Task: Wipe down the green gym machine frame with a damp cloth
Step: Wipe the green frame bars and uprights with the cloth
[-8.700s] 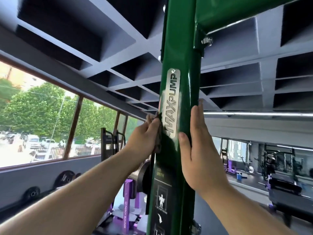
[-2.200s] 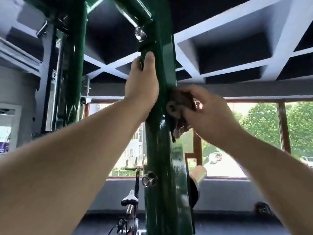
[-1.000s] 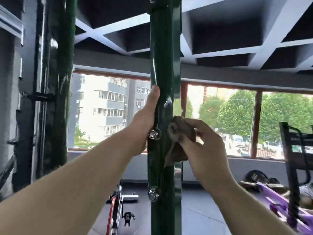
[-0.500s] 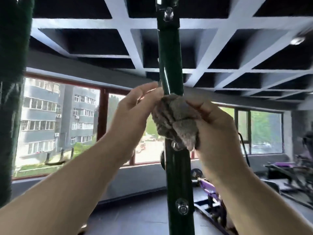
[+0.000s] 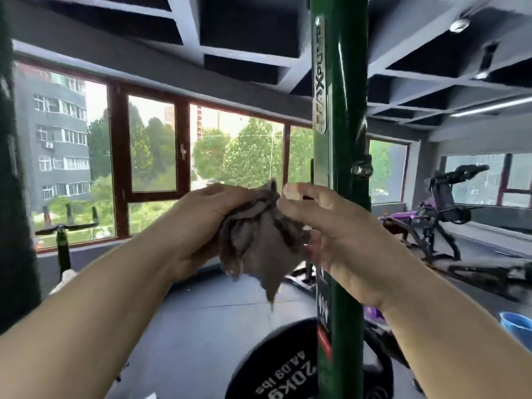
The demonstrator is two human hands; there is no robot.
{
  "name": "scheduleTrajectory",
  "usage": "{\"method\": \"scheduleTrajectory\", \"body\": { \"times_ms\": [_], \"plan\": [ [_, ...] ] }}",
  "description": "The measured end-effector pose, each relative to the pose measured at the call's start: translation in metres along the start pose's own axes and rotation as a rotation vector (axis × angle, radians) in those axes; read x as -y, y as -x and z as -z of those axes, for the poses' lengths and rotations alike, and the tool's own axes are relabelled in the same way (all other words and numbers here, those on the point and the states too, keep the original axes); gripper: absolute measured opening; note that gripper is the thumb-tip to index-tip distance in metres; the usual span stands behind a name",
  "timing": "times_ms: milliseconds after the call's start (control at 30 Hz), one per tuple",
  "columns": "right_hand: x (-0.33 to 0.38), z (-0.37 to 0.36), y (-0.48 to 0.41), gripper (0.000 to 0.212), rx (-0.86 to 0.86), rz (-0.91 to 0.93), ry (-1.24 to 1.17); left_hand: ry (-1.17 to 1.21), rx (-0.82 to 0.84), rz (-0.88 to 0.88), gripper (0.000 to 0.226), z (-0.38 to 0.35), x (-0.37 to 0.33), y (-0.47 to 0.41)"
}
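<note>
- Between both hands, just left of the frame [image 5: 342, 110], hangs the cloth [image 5: 259, 246], off the metal, bunched, with one corner drooping.
- The left hand [image 5: 198, 226] has its fingers curled round the cloth's left side; the right hand [image 5: 336, 234] pinches its top edge.
- I judge the cloth light, limp and damp. It will fold rather than slide, so I'd pad it into one palm.
- The frame looks stiff and glossy, likely slick when wet; a plate [image 5: 288, 367] sits low beside it.
</note>
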State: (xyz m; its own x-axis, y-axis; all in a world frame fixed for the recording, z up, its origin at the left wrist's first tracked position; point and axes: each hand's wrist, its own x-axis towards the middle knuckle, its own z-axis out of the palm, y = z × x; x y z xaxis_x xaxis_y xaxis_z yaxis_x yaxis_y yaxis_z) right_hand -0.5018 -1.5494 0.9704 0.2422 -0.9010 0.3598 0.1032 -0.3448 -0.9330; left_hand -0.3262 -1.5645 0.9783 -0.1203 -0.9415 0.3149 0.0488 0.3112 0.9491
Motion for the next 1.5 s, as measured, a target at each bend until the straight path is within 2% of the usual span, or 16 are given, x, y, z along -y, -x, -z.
{"method": "scheduleTrajectory", "body": {
  "times_ms": [67, 200, 300, 367, 467, 533, 667, 767, 900, 967, 1100, 1167, 1267, 1333, 1400, 1500],
  "plan": [
    [-0.019, -0.001, -0.002, 0.065, -0.115, -0.018, -0.103, -0.071, 0.038, 0.078, 0.040, 0.006, 0.015, 0.009],
    [-0.057, -0.007, 0.000, 0.029, -0.307, -0.103, -0.245, -0.183, 0.214, 0.247, 0.053, 0.014, 0.052, 0.031],
    [-0.082, -0.018, 0.013, 0.061, -0.171, -0.145, -0.361, -0.148, 0.152, 0.278, 0.048, 0.012, 0.082, 0.045],
    [-0.094, -0.020, 0.026, 0.082, -0.141, -0.167, -0.274, -0.025, 0.015, 0.299, 0.034, 0.010, 0.098, 0.050],
    [-0.107, -0.023, 0.040, 0.093, -0.159, -0.235, -0.131, 0.104, -0.068, 0.313, 0.022, 0.002, 0.107, 0.057],
    [-0.110, -0.018, 0.047, 0.085, -0.185, -0.278, -0.186, 0.148, -0.077, 0.321, 0.021, 0.000, 0.110, 0.060],
    [-0.104, 0.003, 0.066, 0.051, -0.247, -0.291, -0.139, 0.123, -0.096, 0.366, 0.020, -0.003, 0.111, 0.061],
    [-0.103, 0.025, 0.081, 0.043, -0.289, -0.302, -0.170, 0.150, -0.020, 0.424, 0.007, -0.017, 0.117, 0.062],
    [-0.103, 0.051, 0.109, 0.019, -0.370, -0.328, -0.220, 0.207, 0.075, 0.456, 0.038, -0.045, 0.127, 0.065],
    [-0.101, 0.065, 0.126, 0.023, -0.431, -0.299, -0.161, 0.203, 0.054, 0.447, 0.040, -0.057, 0.129, 0.066],
    [-0.102, 0.076, 0.139, 0.040, -0.603, -0.277, 0.377, -0.155, -0.026, 0.229, 0.027, -0.083, 0.127, 0.070],
    [-0.095, 0.067, 0.138, 0.047, -0.559, -0.256, 0.347, -0.086, 0.034, 0.152, 0.022, -0.103, 0.116, 0.084],
    [-0.072, 0.051, 0.134, 0.033, -0.350, -0.281, -0.144, 0.127, 0.195, 0.118, 0.030, -0.128, 0.095, 0.107],
    [-0.055, 0.046, 0.137, 0.034, -0.238, -0.262, -0.318, 0.177, 0.089, 0.046, 0.035, -0.134, 0.095, 0.108],
    [-0.049, 0.048, 0.139, 0.029, -0.199, -0.237, -0.262, 0.249, -0.010, 0.064, 0.041, -0.132, 0.099, 0.109],
    [-0.039, 0.051, 0.132, 0.032, -0.217, -0.197, 0.018, 0.483, -0.107, 0.306, 0.030, -0.119, 0.108, 0.101]
  ]
}}
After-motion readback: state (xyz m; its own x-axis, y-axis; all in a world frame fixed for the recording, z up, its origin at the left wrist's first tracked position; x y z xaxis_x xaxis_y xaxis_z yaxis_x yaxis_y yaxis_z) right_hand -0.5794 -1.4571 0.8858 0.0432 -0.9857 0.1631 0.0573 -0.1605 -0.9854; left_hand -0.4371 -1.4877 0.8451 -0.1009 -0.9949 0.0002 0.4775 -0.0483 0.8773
